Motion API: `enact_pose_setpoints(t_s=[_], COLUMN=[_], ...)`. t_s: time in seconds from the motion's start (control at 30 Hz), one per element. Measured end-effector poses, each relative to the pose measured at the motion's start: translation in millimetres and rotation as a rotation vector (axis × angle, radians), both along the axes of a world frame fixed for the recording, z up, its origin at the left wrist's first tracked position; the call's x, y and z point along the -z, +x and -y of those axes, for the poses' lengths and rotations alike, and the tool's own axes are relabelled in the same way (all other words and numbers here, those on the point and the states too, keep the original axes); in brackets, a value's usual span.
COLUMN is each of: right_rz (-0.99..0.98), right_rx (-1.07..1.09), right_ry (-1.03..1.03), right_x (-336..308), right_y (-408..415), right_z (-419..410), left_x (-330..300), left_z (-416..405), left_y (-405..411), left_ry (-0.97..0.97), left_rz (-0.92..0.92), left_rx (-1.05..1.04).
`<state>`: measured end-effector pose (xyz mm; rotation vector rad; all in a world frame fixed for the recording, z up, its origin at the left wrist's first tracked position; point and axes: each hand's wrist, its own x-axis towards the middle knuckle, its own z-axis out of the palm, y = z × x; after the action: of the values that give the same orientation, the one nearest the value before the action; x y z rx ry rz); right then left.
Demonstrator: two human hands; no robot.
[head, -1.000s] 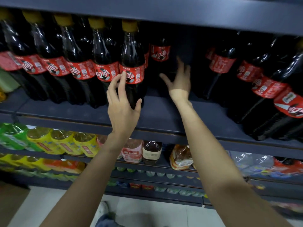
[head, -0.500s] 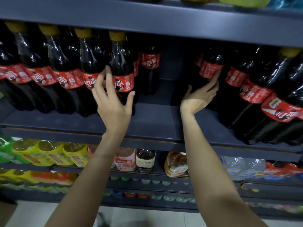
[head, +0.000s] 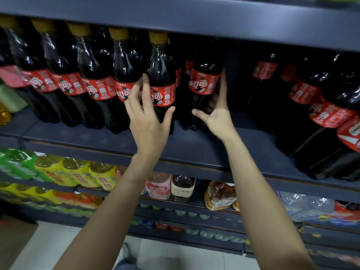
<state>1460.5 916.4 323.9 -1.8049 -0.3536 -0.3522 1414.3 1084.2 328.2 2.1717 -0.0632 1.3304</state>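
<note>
Front bottle, rear bottle: upright on shelf. Left hand spread against front bottle; right hand splayed beside rear bottle. Risk: an ungripped nudge may topple the row.

Shop, drinks aisle. Tiered dark blue-grey metal shelving is seen on several levels, spanning the whole view. The upper level is filled with a tight, front-facing row of identical dark plastic cola bottles with red labels and yellow caps. More red-labelled cola bottles are packed at the right. One level down, stock is grouped by product:
- green plastic bottles at far left
- yellow-labelled bottles beside them
- a pink-labelled bottle and a cream-labelled brown bottle mid-shelf
- clear shrink-wrapped water bottles at the right

Lower tiers are also stocked. A pale tiled floor is seen below.
</note>
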Motion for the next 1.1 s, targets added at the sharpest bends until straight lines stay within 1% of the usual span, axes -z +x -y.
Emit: enact_pose_setpoints(t_s=[0.13, 0.2, 0.27, 0.3, 0.33, 0.47, 0.67, 0.73, 0.77, 0.8, 0.83, 0.9, 0.97, 1.0, 1.1], right_rz=[0.010, 0.047, 0.053, 0.048, 0.040, 0.031, 0.031, 0.016, 0.004, -0.002, 0.000, 0.025, 0.054, 0.059, 0.069], right_rx=[-0.056, 0.024, 0.180, 0.247, 0.274, 0.257, 0.291, 0.264, 0.247, 0.239, 0.248, 0.325, 0.432, 0.479, 0.587], right_ry=[-0.050, -0.152, -0.293, -0.325, -0.319, -0.244, -0.299, -0.310, -0.320, -0.332, -0.344, -0.352, -0.332, -0.322, -0.367], right_x=[-5.9, -3.4, -1.4, 0.0, 1.8, 2.6, -0.1, -1.7, -2.4, -2.9, -2.6, 1.0, 6.2, 8.3, 11.7], right_y=[4.9, 3.1, -2.8, -5.4, -6.6, -3.4, -6.3, -9.9, -12.3, -15.0, -18.9, -28.7, -37.3, -40.8, -50.3], right_z=[-12.4, -11.5, -12.9, -14.6, -16.7, -21.3, -26.8, -24.5, -20.8, -15.0, -6.8, 14.6, 39.9, 52.1, 83.6], left_x=[0.8, 1.2, 1.5, 1.5, 1.6, 0.5, 3.3, 5.2, 6.2, 7.6, 8.9, 11.0, 9.1, 6.8, -7.5], left_z=[-0.3, 0.2, 1.1, 1.3, 1.3, 2.1, 6.2, 11.3, 15.7, 21.9, 29.9, 51.3, 77.1, 91.8, 137.7], left_y=[0.9, 1.0, 0.9, 1.1, 1.3, 0.0, -1.2, -4.2, -6.7, -9.9, -14.1, -21.6, -19.4, -12.4, 27.2], left_ry=[0.001, -0.004, -0.010, -0.011, -0.011, -0.033, -0.034, -0.045, -0.040, -0.024, -0.002, 0.030, 0.012, -0.015, -0.169], left_rz=[-0.002, 0.001, 0.001, 0.003, 0.006, 0.016, 0.016, 0.064, 0.130, 0.208, 0.272, 0.306, 0.217, 0.129, -0.240], left_rx=[-0.005, 0.001, 0.011, 0.014, 0.019, 0.046, 0.048, 0.040, 0.049, 0.086, 0.168, 0.416, 0.636, 0.713, 0.862])
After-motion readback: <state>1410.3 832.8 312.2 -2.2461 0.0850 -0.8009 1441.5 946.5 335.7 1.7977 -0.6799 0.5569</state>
